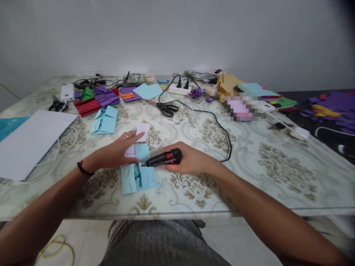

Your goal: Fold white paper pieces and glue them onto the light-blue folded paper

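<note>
My right hand [185, 158] is wrapped round a black glue gun [163, 159], its tip pointing left over a folded light blue paper piece [138, 179]. A small red light glows on the gun. My left hand [119, 150], with a ring and a dark bracelet, holds the upper part of the blue piece, its thumb and fingers spread around a white flap. A small white paper [142, 132] shows at its fingertips. Another folded light blue piece [104, 120] lies farther back on the left.
White sheets [33, 140] lie at the left over a white cable. Black scissors [167, 109], a power strip [179, 89] and folded coloured papers [107, 96] stand along the back. A black cord [215, 114] curves across the patterned table [249, 184].
</note>
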Available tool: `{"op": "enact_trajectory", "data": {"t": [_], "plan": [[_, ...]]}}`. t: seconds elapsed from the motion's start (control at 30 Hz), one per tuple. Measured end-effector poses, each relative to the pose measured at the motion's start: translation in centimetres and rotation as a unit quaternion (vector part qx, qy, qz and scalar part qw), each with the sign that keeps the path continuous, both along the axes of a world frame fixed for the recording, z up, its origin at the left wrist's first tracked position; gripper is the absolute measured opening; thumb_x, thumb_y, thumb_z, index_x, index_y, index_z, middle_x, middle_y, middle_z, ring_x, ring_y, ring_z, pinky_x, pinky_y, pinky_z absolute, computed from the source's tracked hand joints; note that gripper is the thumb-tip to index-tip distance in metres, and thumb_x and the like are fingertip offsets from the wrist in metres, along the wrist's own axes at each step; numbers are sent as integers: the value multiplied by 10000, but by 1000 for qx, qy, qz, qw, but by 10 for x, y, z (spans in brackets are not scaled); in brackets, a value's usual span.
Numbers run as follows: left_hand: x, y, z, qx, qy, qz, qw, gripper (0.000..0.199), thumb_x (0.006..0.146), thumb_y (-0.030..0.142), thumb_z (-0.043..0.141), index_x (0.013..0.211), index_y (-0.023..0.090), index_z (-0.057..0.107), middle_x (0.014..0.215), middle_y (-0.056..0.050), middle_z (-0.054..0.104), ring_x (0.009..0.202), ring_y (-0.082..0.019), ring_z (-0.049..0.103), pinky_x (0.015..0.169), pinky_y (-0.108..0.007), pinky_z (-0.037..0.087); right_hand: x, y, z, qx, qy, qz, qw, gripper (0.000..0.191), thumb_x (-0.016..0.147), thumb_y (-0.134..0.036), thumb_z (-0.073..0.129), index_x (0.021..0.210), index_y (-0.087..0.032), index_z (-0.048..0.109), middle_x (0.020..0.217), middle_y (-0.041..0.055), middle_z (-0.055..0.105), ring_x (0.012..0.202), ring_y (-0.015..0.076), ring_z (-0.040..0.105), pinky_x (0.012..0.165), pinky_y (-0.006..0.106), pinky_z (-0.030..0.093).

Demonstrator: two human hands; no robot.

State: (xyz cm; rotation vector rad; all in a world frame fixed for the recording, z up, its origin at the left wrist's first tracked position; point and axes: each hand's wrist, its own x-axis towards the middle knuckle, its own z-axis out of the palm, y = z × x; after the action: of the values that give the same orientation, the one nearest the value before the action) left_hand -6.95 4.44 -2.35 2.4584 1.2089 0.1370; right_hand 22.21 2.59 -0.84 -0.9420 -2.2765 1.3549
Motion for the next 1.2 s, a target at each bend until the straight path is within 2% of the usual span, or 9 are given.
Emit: {"op": "enact_trajectory", "data": {"t": [0.27,0.5,0.63,0.8,1.03,1.2], "plan": [[0,-1,2,0,9,-6,1000,972,906,481,695,1680,186,187,1681,-227,297,1539,-394,310,1246,-564,295,-1,0,0,-17,-6,-11,1000,173,793,-242,689,925,-134,720,638,-52,529,594,99,420,560,223,350],[1,-2,3,-7,1,2,1000,947,909,525,690,1671,196,233,1674,-232,309,1545,-415,302,1242,-574,299,0,0,-1,-28,-9,-7,1000,201,794,-230,667,958,-131,730,645,-53,519,588,99,412,540,224,335],[0,-1,2,-6,8,-2,1000,957,911,505,695,1671,157,230,1671,-258,297,1545,-421,298,1246,-579,290,0,0,-2,-22,-9,-11,1000,138,781,-215,670,890,-140,705,630,-59,504,583,97,412,541,222,337],[0,-1,2,-1,5,-5,1000,949,916,526,687,1673,178,232,1674,-244,302,1540,-420,305,1244,-578,295,0,1,-2,-19,-4,5,1000,81,783,-218,678,831,-153,674,622,-62,511,580,93,417,549,214,351],[-2,0,-1,6,-8,-6,1000,940,917,555,673,1672,199,241,1673,-231,317,1527,-424,323,1234,-591,308,1,1,1,-31,-18,26,999,99,780,-241,687,820,-151,677,630,-52,544,588,101,450,565,222,372],[-2,0,-1,2,-1,-7,1000,981,898,551,706,1673,179,234,1666,-241,316,1534,-418,315,1244,-565,305,2,2,3,-47,-10,57,997,102,778,-218,694,745,-169,612,634,-58,539,592,98,462,567,221,379]]}}
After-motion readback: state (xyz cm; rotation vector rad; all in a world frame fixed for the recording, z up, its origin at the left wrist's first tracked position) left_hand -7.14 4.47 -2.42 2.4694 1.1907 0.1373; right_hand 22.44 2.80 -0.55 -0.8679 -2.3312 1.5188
